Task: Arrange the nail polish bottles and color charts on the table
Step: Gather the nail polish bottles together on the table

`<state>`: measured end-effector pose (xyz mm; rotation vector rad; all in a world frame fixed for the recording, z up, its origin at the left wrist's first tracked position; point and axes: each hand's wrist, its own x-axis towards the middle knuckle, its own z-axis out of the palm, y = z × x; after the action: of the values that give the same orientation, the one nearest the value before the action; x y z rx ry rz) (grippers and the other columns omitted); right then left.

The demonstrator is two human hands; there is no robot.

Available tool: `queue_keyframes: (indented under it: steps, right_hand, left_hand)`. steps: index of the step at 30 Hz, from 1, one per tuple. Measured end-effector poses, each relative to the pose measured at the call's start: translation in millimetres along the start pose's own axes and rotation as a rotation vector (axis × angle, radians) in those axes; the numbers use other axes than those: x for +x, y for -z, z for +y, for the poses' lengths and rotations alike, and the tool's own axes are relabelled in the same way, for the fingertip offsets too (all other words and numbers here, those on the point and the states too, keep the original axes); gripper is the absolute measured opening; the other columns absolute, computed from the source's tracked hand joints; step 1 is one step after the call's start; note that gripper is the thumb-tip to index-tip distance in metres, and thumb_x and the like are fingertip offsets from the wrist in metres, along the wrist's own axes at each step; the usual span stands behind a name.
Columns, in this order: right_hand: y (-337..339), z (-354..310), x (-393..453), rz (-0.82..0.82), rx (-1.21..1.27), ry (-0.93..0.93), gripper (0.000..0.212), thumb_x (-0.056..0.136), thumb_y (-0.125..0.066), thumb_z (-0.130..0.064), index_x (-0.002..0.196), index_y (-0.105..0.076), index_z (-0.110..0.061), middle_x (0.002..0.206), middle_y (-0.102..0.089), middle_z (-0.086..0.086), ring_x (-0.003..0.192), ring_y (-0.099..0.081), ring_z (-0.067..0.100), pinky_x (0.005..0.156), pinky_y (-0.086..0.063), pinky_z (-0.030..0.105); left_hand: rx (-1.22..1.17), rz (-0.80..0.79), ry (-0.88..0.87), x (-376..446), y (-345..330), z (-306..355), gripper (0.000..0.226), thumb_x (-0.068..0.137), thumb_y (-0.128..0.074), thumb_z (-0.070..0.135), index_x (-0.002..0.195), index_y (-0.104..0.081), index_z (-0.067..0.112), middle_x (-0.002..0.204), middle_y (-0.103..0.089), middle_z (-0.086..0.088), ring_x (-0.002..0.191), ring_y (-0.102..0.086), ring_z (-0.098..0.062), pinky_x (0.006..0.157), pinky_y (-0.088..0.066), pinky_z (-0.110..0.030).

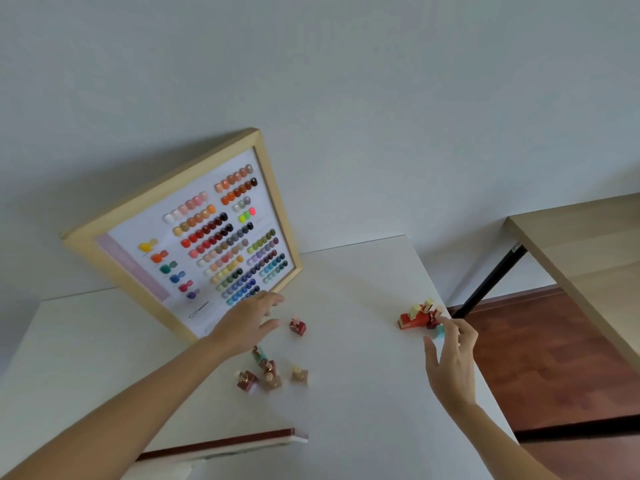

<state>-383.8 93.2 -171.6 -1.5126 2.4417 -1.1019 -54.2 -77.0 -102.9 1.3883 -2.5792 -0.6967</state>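
A wood-framed color chart (pixel 194 233) leans against the wall at the back of the white table (pixel 353 393). My left hand (pixel 247 323) hovers open in front of the chart's lower edge, just left of a single dark red nail polish bottle (pixel 298 325). Several bottles (pixel 268 372) lie in a loose cluster below that hand. My right hand (pixel 450 355) is near the table's right edge with fingers spread, its fingertips at a teal bottle (pixel 439 332). Just behind stands a row of red bottles (pixel 417 317).
A flat board with a dark red edge (pixel 225 443) lies at the table's near side. Right of the table is a wooden floor (pixel 554 358) and a second light wood table (pixel 581 244) on a black leg.
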Motion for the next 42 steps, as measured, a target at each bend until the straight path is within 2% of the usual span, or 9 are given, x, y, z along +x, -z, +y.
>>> queue_keyframes:
  steps: [4,9,14,16,20,25,30,35,42]
  right_hand:
    - [-19,-36,-10,-0.116,0.071,0.209,0.029,0.085,-0.064,-0.010,0.112,-0.052,-0.012,0.116,-0.046,0.009,0.092,-0.052,0.017,0.076,-0.051,0.026]
    - [-50,-89,-29,-0.488,0.091,0.373,0.033,0.088,-0.058,-0.042,0.116,-0.052,-0.024,0.115,-0.050,-0.004,0.073,-0.057,0.009,0.068,-0.054,0.023]
    - [-81,-131,-42,-0.751,0.021,0.581,0.047,0.085,-0.056,-0.052,0.127,-0.038,-0.040,0.127,-0.041,-0.006,0.097,-0.055,0.012,0.080,-0.051,0.022]
    - [-91,-142,-46,-0.789,-0.025,0.675,0.049,0.087,-0.056,-0.048,0.130,-0.033,-0.043,0.129,-0.040,-0.003,0.100,-0.053,0.014,0.079,-0.050,0.024]
    - [-107,-154,-50,-0.791,-0.106,0.798,0.049,0.089,-0.059,-0.039,0.130,-0.033,-0.039,0.123,-0.045,0.005,0.092,-0.054,0.018,0.073,-0.053,0.029]
    - [-113,-161,-50,-0.822,-0.153,0.843,0.040,0.094,-0.053,-0.031,0.128,-0.034,-0.033,0.107,-0.051,0.007,0.071,-0.055,0.018,0.060,-0.049,0.028]
    - [-115,-168,-50,-0.836,-0.185,0.864,0.030,0.093,-0.056,-0.023,0.119,-0.042,-0.023,0.091,-0.055,0.008,0.062,-0.051,0.018,0.052,-0.041,0.026]
    - [-105,-164,-49,-0.861,-0.157,0.796,0.021,0.094,-0.052,-0.013,0.114,-0.048,-0.016,0.089,-0.056,0.011,0.068,-0.052,0.022,0.058,-0.043,0.030]
    - [-59,-117,-40,-0.844,-0.104,0.522,0.018,0.098,-0.045,-0.018,0.112,-0.056,-0.014,0.102,-0.060,0.006,0.083,-0.060,0.024,0.073,-0.052,0.036]
  left_hand:
    - [-0.024,-0.218,0.089,-19,5,-25,0.038,0.091,-0.057,0.022,0.127,-0.048,0.032,0.133,-0.052,0.009,0.105,-0.054,-0.006,0.089,-0.048,-0.023]
    - [0.061,-0.462,0.066,-40,1,-40,0.053,0.089,-0.053,0.017,0.136,-0.037,0.034,0.142,-0.035,0.004,0.112,-0.053,-0.014,0.091,-0.047,-0.026]
    - [0.166,-0.571,0.039,-47,-3,-49,0.077,0.081,-0.064,0.038,0.144,-0.019,0.035,0.146,-0.030,0.001,0.121,-0.050,-0.021,0.097,-0.044,-0.034]
    - [0.188,-0.553,0.016,-47,-5,-52,0.076,0.082,-0.064,0.038,0.143,-0.021,0.034,0.145,-0.033,-0.001,0.126,-0.044,-0.022,0.100,-0.041,-0.036]
    - [0.161,-0.469,-0.010,-43,-11,-54,0.054,0.086,-0.061,0.029,0.134,-0.036,0.030,0.134,-0.047,-0.001,0.114,-0.053,-0.019,0.091,-0.046,-0.029]
    - [0.158,-0.345,-0.029,-40,-20,-56,0.026,0.090,-0.060,0.025,0.115,-0.054,0.023,0.113,-0.060,-0.002,0.097,-0.058,-0.015,0.083,-0.049,-0.025]
    - [0.168,-0.273,-0.027,-39,-21,-56,0.016,0.091,-0.058,0.023,0.106,-0.060,0.016,0.103,-0.066,-0.005,0.090,-0.060,-0.017,0.079,-0.052,-0.028]
    - [0.162,-0.260,0.013,-40,-12,-59,0.016,0.094,-0.053,0.022,0.103,-0.063,0.014,0.101,-0.067,-0.006,0.089,-0.062,-0.016,0.078,-0.052,-0.026]
    - [0.161,-0.124,0.050,-29,30,-46,0.008,0.091,-0.058,0.024,0.095,-0.064,0.021,0.090,-0.067,0.002,0.080,-0.061,-0.007,0.070,-0.050,-0.018]
